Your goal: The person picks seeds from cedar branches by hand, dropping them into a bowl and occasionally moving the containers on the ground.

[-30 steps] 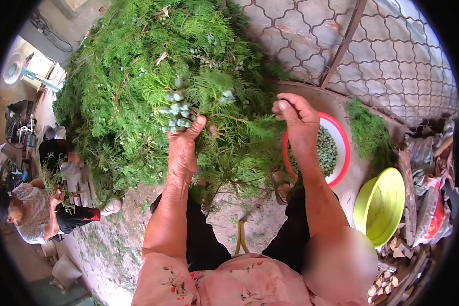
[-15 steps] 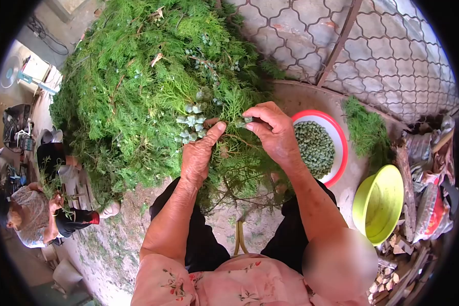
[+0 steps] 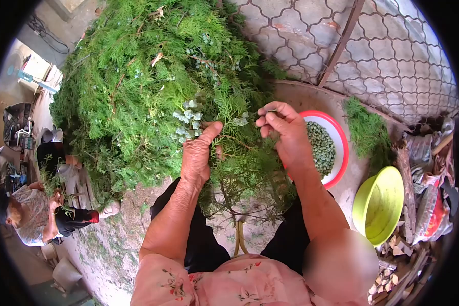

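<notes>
My left hand (image 3: pixel 200 148) is closed around a green conifer branch (image 3: pixel 234 130), its thumb lying over the stem. Pale blue-green cones (image 3: pixel 188 118) cluster just beyond the fingers of that hand, and a few more sit on the sprig to its right. My right hand (image 3: pixel 285 130) hovers right of the sprig, apart from it, with fingers curled and thumb pressed in. Whatever it pinches is too small and hidden to make out. Beside that wrist stands a white basin with a red rim (image 3: pixel 346 148), holding many picked green cones (image 3: pixel 321 148).
A large heap of conifer branches (image 3: pixel 132 86) rises in front. To the right are a yellow-green basin (image 3: pixel 361 204), loose greenery (image 3: pixel 364 127), sacks (image 3: pixel 433 204) and firewood. A wire mesh fence (image 3: pixel 301 35) stands behind. Another person (image 3: pixel 33 211) sits at the left with greenery in hand.
My right hand has moved off the cones on the sprig, to the right toward the red-rimmed basin. My left hand keeps its hold, and the cone cluster has shifted slightly left.
</notes>
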`<act>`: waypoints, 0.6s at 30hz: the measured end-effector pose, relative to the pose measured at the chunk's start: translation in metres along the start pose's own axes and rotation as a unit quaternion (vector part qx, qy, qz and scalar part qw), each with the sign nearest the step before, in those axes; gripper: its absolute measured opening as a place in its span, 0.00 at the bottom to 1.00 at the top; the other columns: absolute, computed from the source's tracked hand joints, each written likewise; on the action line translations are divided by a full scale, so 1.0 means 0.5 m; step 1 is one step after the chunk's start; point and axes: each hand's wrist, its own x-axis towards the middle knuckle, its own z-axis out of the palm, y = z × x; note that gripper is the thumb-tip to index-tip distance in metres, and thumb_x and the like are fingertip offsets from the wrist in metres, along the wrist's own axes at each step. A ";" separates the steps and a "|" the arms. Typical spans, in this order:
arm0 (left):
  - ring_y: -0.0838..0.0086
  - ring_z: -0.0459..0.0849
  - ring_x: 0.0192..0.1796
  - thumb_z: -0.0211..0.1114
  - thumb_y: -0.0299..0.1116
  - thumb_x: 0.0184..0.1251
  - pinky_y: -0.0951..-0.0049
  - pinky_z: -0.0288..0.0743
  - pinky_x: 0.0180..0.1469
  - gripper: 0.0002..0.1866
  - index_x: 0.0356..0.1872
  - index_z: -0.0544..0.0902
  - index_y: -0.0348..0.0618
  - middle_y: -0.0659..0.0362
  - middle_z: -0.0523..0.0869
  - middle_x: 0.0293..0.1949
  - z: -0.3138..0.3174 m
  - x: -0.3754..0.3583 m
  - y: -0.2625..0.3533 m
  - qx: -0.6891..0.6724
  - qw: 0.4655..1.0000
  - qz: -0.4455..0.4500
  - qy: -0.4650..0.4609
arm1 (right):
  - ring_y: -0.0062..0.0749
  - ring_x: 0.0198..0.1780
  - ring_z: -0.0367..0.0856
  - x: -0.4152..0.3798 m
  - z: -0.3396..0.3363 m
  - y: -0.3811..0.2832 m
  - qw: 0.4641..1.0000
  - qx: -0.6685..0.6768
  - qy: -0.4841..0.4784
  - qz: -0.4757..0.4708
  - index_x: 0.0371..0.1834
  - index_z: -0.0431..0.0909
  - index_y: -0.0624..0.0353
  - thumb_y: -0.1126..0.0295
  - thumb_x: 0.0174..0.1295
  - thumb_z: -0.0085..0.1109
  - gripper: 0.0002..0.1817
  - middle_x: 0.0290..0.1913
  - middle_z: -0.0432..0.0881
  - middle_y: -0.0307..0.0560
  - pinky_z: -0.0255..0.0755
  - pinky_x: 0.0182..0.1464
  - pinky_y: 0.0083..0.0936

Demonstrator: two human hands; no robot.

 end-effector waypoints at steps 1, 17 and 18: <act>0.79 0.74 0.30 0.71 0.33 0.53 0.76 0.67 0.23 0.11 0.34 0.79 0.43 0.63 0.80 0.32 0.003 0.000 -0.001 0.008 1.000 0.003 0.006 | 0.28 0.34 0.80 -0.004 0.005 0.001 0.999 -0.040 -0.002 0.005 0.44 0.73 0.64 0.80 0.60 0.49 0.09 0.40 0.79 0.48 0.72 0.30 0.21; 0.76 0.76 0.36 0.72 0.39 0.53 0.73 0.72 0.35 0.22 0.46 0.76 0.42 0.62 0.80 0.37 0.009 0.004 -0.033 -0.007 0.999 0.017 -0.033 | 0.21 0.27 0.77 -0.020 0.035 0.018 0.910 -0.397 -0.076 -0.096 0.37 0.75 0.64 0.76 0.55 0.59 0.07 0.27 0.78 0.44 0.68 0.27 0.20; 0.76 0.76 0.40 0.73 0.38 0.51 0.74 0.70 0.43 0.22 0.45 0.78 0.41 0.61 0.81 0.37 0.007 0.006 -0.034 -0.020 0.998 0.018 -0.055 | 0.20 0.22 0.71 -0.022 0.039 0.020 0.885 -0.438 -0.092 -0.129 0.38 0.75 0.63 0.76 0.56 0.60 0.08 0.26 0.77 0.39 0.66 0.26 0.16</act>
